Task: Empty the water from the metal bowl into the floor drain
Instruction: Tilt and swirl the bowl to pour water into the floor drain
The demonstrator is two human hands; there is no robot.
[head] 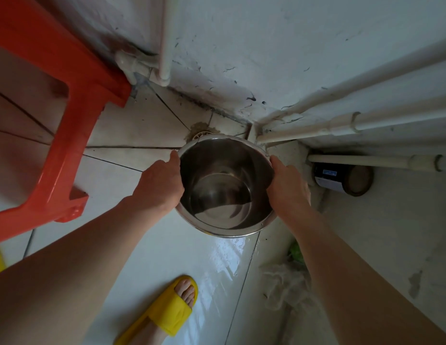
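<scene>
Head view: metal bowl (225,188) between 2 hands

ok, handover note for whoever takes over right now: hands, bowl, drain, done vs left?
Left hand: gripping the left rim of the metal bowl.
Right hand: gripping the right rim.
Bowl: held above the tiled floor, far rim just over the floor drain in the corner; a little water seems to sit in the bottom.
Done: bowl brought to the drain. The floor near the yellow slipper is wet.
Left: tip the bowl forward so the remainder goes down the drain.
</scene>
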